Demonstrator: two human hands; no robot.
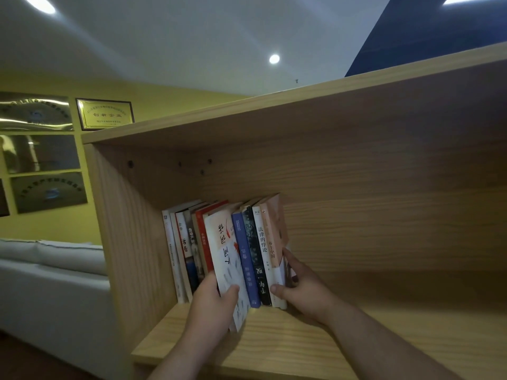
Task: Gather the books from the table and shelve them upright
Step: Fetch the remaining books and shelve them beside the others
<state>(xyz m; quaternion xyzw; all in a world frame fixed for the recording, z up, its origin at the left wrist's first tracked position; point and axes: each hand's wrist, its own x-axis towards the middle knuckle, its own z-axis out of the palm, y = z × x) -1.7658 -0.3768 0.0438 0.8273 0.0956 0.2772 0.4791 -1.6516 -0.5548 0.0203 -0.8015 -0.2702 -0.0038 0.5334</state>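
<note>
Several books stand upright in a row at the left end of a light wooden shelf. My left hand grips a white book with red lettering, which sits partly pulled out in front of the row, its lower edge toward me. My right hand clasps the right end of the row, thumb on the spines, fingers behind the pale pink book. Beside that stand a white-spined book, a dark one and a blue one.
The shelf's left side panel stands close to the row. To the right of the books the shelf board runs on bare. A white sofa and framed plaques on a yellow wall lie to the left.
</note>
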